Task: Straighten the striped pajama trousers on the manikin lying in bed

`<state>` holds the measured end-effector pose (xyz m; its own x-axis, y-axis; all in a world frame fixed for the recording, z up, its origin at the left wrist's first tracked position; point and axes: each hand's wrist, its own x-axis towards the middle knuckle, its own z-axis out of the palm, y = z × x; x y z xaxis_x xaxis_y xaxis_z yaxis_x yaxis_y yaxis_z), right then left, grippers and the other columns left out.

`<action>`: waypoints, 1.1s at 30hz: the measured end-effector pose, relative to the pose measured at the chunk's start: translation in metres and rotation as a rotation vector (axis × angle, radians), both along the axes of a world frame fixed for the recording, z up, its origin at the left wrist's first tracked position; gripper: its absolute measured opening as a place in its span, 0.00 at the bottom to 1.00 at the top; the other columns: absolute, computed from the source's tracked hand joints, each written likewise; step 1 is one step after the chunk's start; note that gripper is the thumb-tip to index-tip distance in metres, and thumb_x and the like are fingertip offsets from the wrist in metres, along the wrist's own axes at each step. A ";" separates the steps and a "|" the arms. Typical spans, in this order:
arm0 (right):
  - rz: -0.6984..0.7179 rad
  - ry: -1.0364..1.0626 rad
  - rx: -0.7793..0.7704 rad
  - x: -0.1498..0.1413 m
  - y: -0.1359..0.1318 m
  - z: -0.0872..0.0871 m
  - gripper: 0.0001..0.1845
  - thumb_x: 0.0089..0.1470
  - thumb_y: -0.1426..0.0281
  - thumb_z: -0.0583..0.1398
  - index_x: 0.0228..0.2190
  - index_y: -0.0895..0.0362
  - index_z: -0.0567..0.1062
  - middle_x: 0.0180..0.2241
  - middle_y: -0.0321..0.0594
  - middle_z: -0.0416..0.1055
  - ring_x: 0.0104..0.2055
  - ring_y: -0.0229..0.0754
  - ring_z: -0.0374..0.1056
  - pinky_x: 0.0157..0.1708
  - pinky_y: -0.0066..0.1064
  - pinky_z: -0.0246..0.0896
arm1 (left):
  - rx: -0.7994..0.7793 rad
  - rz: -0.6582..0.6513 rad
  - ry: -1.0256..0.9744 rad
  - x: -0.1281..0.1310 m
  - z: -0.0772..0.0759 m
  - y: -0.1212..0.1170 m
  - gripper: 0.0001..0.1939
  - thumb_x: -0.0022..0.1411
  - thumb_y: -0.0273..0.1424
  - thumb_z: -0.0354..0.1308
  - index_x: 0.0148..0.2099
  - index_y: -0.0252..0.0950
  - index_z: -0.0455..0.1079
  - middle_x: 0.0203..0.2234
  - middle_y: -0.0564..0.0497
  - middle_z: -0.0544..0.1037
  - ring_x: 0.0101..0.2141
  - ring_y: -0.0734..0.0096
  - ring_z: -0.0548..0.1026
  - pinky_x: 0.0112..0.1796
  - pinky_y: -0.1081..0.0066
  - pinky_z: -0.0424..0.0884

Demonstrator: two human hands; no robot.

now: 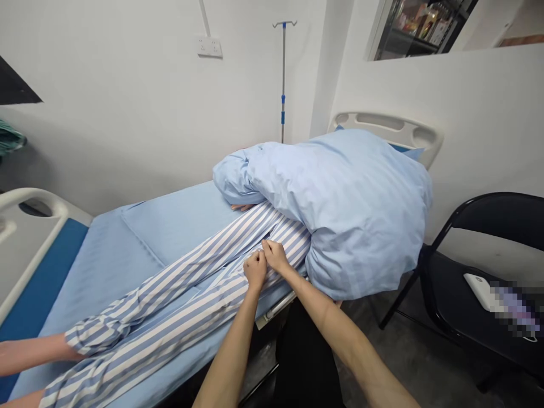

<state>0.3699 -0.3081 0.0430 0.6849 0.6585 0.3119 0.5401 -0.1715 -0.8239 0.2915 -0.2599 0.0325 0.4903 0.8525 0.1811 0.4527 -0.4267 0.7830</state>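
I see striped trousers [178,309] along the blue sheet [114,255] | left hand [255,270] at the thigh, fingers curled closed | right hand [275,256] against it, likewise closed; whether either pinches cloth, I can't tell | quilt [352,209] bunched toward the headboard [408,129] | black chair [450,289] beside the bed

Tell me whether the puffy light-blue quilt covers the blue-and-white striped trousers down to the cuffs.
No, the quilt stops around the upper thighs, leaving the striped trouser legs exposed down to the cuffs.
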 end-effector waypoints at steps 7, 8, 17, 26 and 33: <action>0.081 -0.156 -0.004 0.033 -0.001 0.072 0.24 0.63 0.60 0.50 0.17 0.54 0.55 0.17 0.30 0.54 0.23 0.34 0.49 0.27 0.29 0.42 | 0.046 -0.008 0.022 -0.010 -0.001 -0.011 0.21 0.61 0.31 0.48 0.16 0.36 0.51 0.13 0.54 0.59 0.21 0.76 0.56 0.29 0.70 0.47; 0.074 -0.166 0.016 0.038 0.001 0.078 0.24 0.63 0.60 0.50 0.17 0.54 0.54 0.17 0.30 0.54 0.23 0.34 0.49 0.27 0.29 0.42 | 0.046 -0.008 0.019 -0.010 -0.001 -0.011 0.21 0.61 0.31 0.48 0.16 0.36 0.50 0.13 0.54 0.59 0.21 0.76 0.55 0.29 0.70 0.47; -0.141 -0.166 -0.043 0.039 -0.003 -0.002 0.23 0.63 0.61 0.48 0.18 0.54 0.57 0.16 0.33 0.57 0.22 0.36 0.51 0.27 0.30 0.41 | 0.112 -0.001 -0.008 -0.009 -0.014 -0.011 0.20 0.59 0.32 0.48 0.17 0.36 0.48 0.13 0.56 0.55 0.20 0.78 0.52 0.29 0.71 0.48; -0.190 -0.280 -0.056 0.039 -0.005 -0.015 0.24 0.65 0.61 0.46 0.19 0.55 0.64 0.17 0.37 0.65 0.21 0.36 0.56 0.28 0.31 0.42 | 0.129 -0.053 -0.033 -0.010 -0.013 -0.013 0.21 0.59 0.36 0.47 0.17 0.37 0.47 0.13 0.56 0.55 0.20 0.77 0.54 0.29 0.70 0.50; -0.171 -0.301 -0.070 0.037 -0.009 -0.014 0.23 0.63 0.62 0.47 0.19 0.55 0.68 0.17 0.39 0.66 0.22 0.38 0.58 0.28 0.31 0.42 | -0.110 -0.119 -0.030 -0.083 0.021 0.044 0.23 0.58 0.44 0.49 0.14 0.38 0.57 0.12 0.55 0.62 0.19 0.75 0.62 0.28 0.72 0.59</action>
